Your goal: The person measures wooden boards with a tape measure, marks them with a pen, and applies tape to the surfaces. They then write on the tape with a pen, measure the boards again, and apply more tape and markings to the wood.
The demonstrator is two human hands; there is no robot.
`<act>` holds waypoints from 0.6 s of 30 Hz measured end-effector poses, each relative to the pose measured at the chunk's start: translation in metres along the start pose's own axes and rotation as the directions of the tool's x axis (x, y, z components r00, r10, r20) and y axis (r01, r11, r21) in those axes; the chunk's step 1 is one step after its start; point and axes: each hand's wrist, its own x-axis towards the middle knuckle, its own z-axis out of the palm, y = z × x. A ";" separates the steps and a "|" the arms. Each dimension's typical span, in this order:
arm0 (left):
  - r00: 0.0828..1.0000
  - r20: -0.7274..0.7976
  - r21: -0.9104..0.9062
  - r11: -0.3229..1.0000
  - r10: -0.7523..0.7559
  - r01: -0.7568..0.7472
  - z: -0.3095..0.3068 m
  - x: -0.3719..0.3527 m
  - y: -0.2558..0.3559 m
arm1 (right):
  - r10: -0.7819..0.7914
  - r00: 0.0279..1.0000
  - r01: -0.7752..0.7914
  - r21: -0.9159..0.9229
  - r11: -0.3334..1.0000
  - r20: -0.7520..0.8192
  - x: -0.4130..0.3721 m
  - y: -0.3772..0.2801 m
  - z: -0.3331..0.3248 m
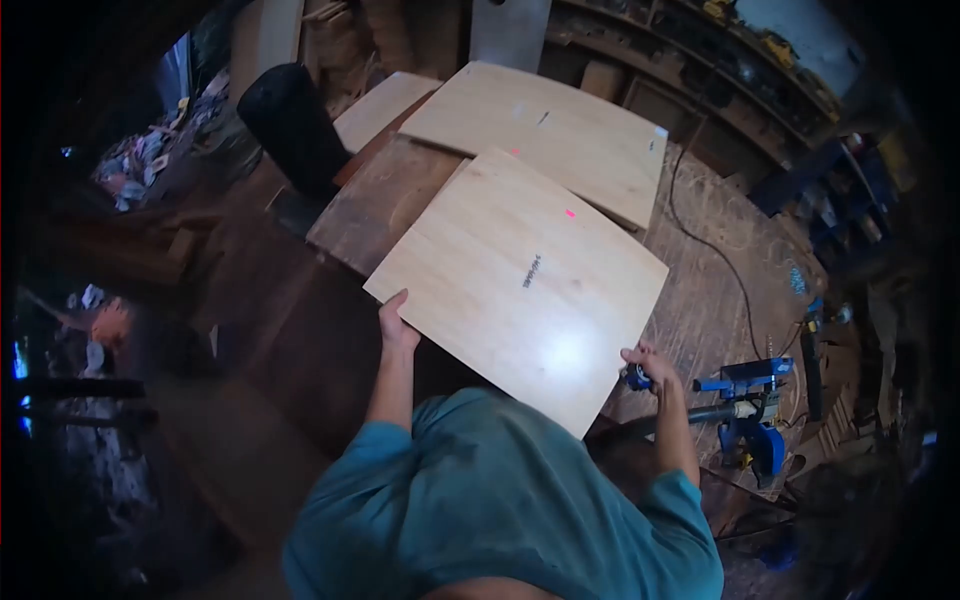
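Note:
A pale plywood panel (480, 270) with dark handwriting and a pink mark lies tilted across my view, in front of my body. My left hand (397, 322) grips its left edge, thumb on top and fingers hidden underneath. At the right edge, my right hand (652, 364) has its thumb over the board, the other fingers partly hidden. Just below that hand is a small blue and black object (637, 377), whose kind I cannot make out. The panel's far part overlaps a worn wooden workbench (385, 205).
Another large plywood sheet (540, 125) lies behind on the bench. A blue clamp-like tool (755, 410) is at the right, and a dark cable (735, 265) runs along the bench. A black upright object (290, 125) stands back left. Shelves (690, 80) line the rear.

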 end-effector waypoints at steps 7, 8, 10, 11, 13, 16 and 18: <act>0.984 -0.159 -0.090 0.994 -0.076 0.063 -0.051 0.006 0.005 | 0.017 0.992 -0.016 -0.009 1.000 0.126 0.049 -0.019 0.020; 0.979 -0.185 -0.075 0.995 -0.081 0.068 -0.052 0.009 0.005 | 0.022 0.994 -0.024 0.016 1.000 0.109 0.054 -0.019 0.022; 0.980 -0.195 0.035 0.998 -0.049 0.057 -0.059 0.015 0.004 | 0.029 0.995 -0.033 0.043 0.999 0.098 0.052 -0.023 0.028; 0.980 -0.197 0.141 0.989 -0.023 0.051 -0.062 0.020 0.006 | 0.026 0.996 -0.029 0.031 0.999 0.081 0.051 -0.028 0.029; 0.966 -0.218 0.475 0.850 -0.137 0.228 -0.077 0.020 0.032 | 0.025 0.997 -0.027 0.032 0.999 0.066 0.050 -0.034 0.029; 0.836 -0.408 0.896 0.015 -0.366 0.444 -0.067 0.018 0.118 | -0.026 0.999 0.045 -0.574 0.818 0.041 0.057 -0.037 0.013; 0.868 -0.435 0.878 0.099 -0.240 0.467 -0.046 0.028 0.178 | -0.059 0.994 0.096 -0.457 0.884 0.095 0.058 -0.031 -0.007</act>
